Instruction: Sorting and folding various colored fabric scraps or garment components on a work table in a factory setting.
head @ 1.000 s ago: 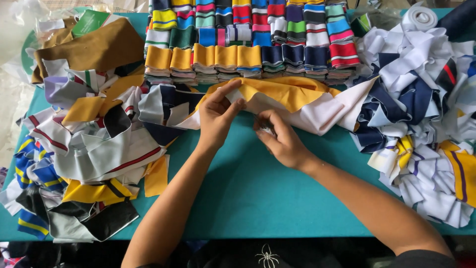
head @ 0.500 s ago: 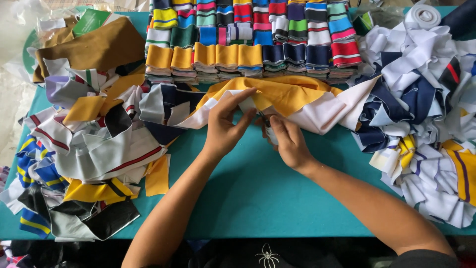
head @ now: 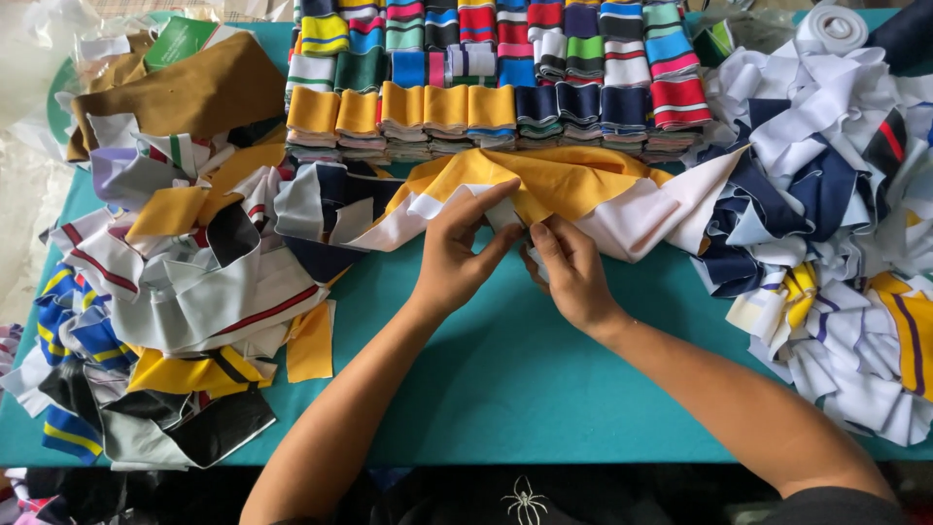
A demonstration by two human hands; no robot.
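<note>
Our hands have closed in together since a second ago: left hand [head: 457,255] and right hand [head: 569,272] now both pinch the yellow-and-white strip [head: 554,185], mid-table, fingers curled on its edge. Around it, teal table [head: 505,389], folded stacks [head: 486,78], scrap piles [head: 175,292].

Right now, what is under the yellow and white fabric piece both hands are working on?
Teal table shows beneath the yellow and white fabric piece, pinched by left hand and right hand. Anything beneath its bunched middle is covered.

Bright, even daylight; soft faint shadows under forearms; sharp focus throughout; overexposed glare top left corner.
</note>
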